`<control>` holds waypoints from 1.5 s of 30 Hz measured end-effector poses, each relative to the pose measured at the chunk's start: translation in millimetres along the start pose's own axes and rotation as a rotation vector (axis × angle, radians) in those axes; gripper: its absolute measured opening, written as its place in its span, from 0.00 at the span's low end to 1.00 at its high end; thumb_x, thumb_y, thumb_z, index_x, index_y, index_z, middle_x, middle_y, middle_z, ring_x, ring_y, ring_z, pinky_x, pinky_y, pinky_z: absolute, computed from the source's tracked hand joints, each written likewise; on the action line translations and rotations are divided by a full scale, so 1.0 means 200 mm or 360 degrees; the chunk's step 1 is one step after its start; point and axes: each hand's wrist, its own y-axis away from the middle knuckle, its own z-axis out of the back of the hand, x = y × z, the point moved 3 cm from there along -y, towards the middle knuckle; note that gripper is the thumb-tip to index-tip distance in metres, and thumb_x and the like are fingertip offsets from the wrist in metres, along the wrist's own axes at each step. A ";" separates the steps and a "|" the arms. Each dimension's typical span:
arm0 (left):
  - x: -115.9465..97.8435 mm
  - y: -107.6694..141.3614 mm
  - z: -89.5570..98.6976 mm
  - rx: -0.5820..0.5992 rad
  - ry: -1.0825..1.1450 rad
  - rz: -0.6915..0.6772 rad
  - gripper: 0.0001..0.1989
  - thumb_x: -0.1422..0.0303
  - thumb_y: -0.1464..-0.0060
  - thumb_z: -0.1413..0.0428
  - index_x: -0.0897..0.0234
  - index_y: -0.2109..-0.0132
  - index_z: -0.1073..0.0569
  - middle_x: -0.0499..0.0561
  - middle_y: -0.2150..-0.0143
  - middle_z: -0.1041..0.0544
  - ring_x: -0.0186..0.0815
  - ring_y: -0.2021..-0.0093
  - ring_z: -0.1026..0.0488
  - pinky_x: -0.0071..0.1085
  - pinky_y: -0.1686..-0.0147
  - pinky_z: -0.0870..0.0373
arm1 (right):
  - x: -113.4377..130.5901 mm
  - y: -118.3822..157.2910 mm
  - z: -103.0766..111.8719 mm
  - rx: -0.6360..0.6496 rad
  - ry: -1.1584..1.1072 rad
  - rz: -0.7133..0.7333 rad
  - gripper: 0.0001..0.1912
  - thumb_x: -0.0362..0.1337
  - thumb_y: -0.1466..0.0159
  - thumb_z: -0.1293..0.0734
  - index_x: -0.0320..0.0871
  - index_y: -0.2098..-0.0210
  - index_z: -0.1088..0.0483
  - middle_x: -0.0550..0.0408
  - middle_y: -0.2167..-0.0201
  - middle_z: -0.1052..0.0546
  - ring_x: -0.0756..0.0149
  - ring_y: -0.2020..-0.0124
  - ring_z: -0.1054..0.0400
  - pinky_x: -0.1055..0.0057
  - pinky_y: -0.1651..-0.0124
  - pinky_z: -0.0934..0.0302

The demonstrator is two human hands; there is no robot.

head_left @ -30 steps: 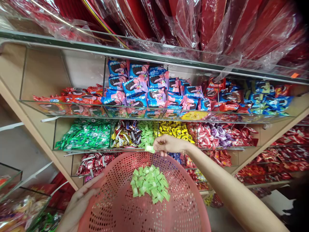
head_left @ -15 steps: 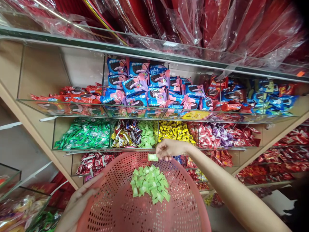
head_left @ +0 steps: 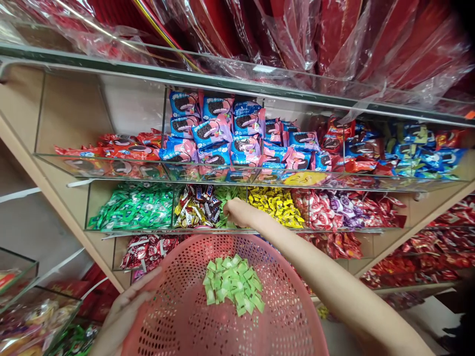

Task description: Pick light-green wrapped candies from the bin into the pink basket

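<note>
My left hand grips the left rim of a red perforated plastic basket, tilted towards me. Inside the basket lies a pile of small light-green wrapped candies. My right hand reaches beyond the far rim into a shelf compartment of light-green candies. Its fingers are curled down among them, the tips hidden, so whatever they pinch does not show. Left of that hand are dark Snickers bars and gold-wrapped candies; yellow-wrapped candies lie to its right.
Above, a glass-fronted shelf holds blue and pink cookie packs and a yellow price tag. Green-wrapped candies fill the left bin. Red and purple candies lie further right. Plastic-wrapped red goods hang over the top.
My right hand has moved from over the basket's far rim, where it pinched one light-green candy, forward into the shelf compartment. That candy is out of sight. My left hand still holds the basket.
</note>
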 end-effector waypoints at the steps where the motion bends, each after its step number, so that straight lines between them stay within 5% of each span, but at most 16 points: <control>1: 0.00 0.00 0.00 -0.0001 0.0005 -0.0004 0.48 0.77 0.64 0.36 0.53 0.36 0.45 0.53 0.59 0.20 0.47 0.56 0.25 0.37 0.59 0.28 | 0.02 -0.02 0.00 -0.0022 0.0064 -0.0010 0.13 0.22 0.44 0.37 0.36 0.60 0.26 0.39 0.59 0.24 0.57 0.57 0.28 0.71 0.59 0.36; 11: 0.01 0.01 0.00 0.0051 0.0027 -0.0019 0.45 0.73 0.61 0.36 0.62 0.36 0.45 0.58 0.58 0.20 0.50 0.59 0.24 0.41 0.61 0.27 | 0.04 -0.12 -0.07 0.0023 0.0411 -0.0055 0.17 0.20 0.40 0.42 0.35 0.56 0.29 0.36 0.56 0.25 0.53 0.52 0.31 0.63 0.55 0.35; 28: -0.01 0.00 0.00 0.0034 0.0022 -0.0027 0.43 0.73 0.61 0.36 0.59 0.37 0.41 0.56 0.55 0.21 0.49 0.57 0.25 0.39 0.60 0.27 | 0.02 -0.17 -0.10 0.0013 0.0522 -0.0074 0.17 0.22 0.39 0.43 0.35 0.55 0.28 0.36 0.56 0.25 0.53 0.54 0.30 0.62 0.58 0.33; 38: 0.00 -0.02 0.02 0.0069 0.0028 -0.0010 0.47 0.73 0.61 0.36 0.59 0.35 0.48 0.57 0.59 0.20 0.51 0.61 0.23 0.41 0.64 0.27 | 0.02 -0.16 -0.07 -0.0083 0.0586 -0.0069 0.16 0.22 0.38 0.43 0.34 0.56 0.28 0.36 0.58 0.24 0.52 0.55 0.29 0.63 0.59 0.33; 45: 0.00 -0.03 0.02 0.0100 0.0002 -0.0018 0.43 0.72 0.56 0.39 0.58 0.35 0.48 0.55 0.57 0.20 0.46 0.58 0.24 0.34 0.64 0.27 | 0.05 -0.10 -0.01 -0.0116 0.0570 -0.0058 0.17 0.21 0.38 0.44 0.34 0.56 0.28 0.37 0.59 0.24 0.53 0.55 0.29 0.64 0.59 0.34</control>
